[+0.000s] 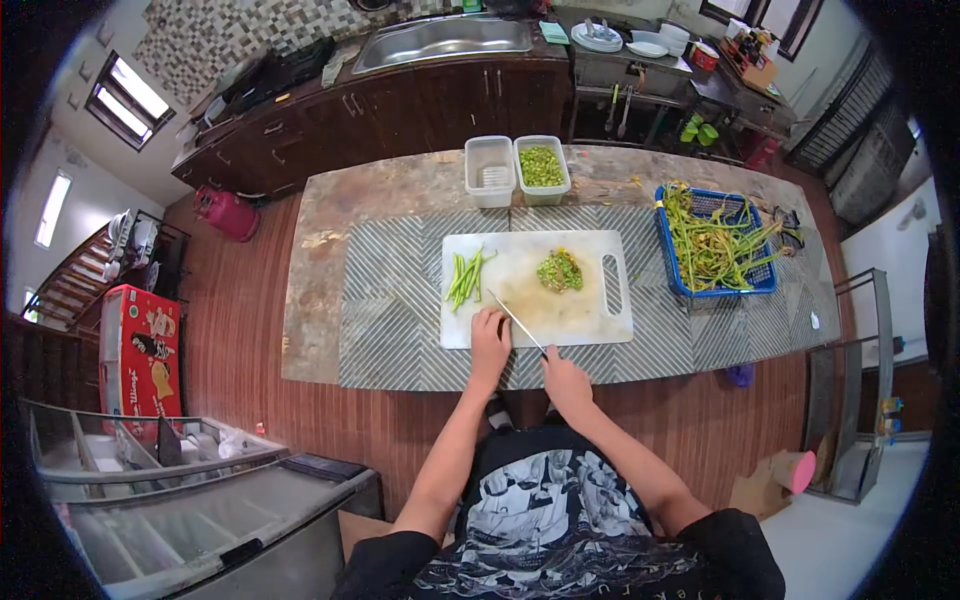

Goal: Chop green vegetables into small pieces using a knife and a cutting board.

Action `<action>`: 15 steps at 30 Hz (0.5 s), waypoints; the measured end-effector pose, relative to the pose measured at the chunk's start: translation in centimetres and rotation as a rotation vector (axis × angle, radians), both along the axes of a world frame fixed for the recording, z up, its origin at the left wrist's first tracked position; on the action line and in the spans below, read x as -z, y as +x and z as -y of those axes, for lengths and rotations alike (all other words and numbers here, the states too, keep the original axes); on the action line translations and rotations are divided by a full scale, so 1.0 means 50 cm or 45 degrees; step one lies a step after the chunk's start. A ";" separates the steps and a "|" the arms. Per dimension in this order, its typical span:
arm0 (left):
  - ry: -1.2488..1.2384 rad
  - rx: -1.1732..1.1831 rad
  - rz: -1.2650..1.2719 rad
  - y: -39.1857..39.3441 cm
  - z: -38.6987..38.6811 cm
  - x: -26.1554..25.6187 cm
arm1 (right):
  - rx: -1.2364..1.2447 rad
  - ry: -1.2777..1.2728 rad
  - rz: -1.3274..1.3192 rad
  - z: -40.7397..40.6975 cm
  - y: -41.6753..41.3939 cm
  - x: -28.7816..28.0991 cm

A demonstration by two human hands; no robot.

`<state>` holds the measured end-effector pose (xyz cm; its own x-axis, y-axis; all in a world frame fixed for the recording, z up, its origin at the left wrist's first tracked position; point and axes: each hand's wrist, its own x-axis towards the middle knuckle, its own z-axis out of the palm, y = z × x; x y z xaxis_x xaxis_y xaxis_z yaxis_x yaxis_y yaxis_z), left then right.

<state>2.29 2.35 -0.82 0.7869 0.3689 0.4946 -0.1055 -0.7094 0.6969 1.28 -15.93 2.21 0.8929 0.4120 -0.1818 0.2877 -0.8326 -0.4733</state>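
Observation:
My right hand [566,379] grips the handle of a kitchen knife [519,322], whose blade points up and left over the white plastic cutting board [525,247]. The fingers of my left hand [491,337] are bent and rest at the board's near edge, beside the blade; whether they hold something is hidden. A bunch of whole green beans [466,277] lies on the board's left part. Right of the middle sits a small heap of chopped green beans [559,271], with some yellowish bits. The board's slotted handle is at its right end.
Beyond the board stand a clear plastic container [489,196] with nothing plainly visible inside and another container [544,196] of chopped beans. A blue plastic basket [679,285] holds long beans and stems at the right. Dark glasses [791,232] lie beside it. A patterned mat [390,300] covers the table's near part.

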 end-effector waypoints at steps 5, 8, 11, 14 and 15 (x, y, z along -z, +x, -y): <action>-0.037 0.029 0.005 -0.007 -0.001 -0.008 | 0.062 0.032 -0.016 0.028 -0.011 0.002; -0.045 0.028 0.002 -0.015 -0.005 -0.002 | 0.195 0.102 -0.027 0.056 -0.001 -0.001; -0.073 0.021 0.034 -0.013 -0.002 -0.006 | 0.307 0.167 -0.022 0.083 0.018 0.002; -0.128 0.024 -0.073 -0.018 -0.011 0.002 | 0.300 0.142 0.054 0.076 0.008 -0.026; -0.105 0.036 -0.048 -0.016 -0.010 0.002 | 0.278 0.166 0.070 0.075 0.006 -0.027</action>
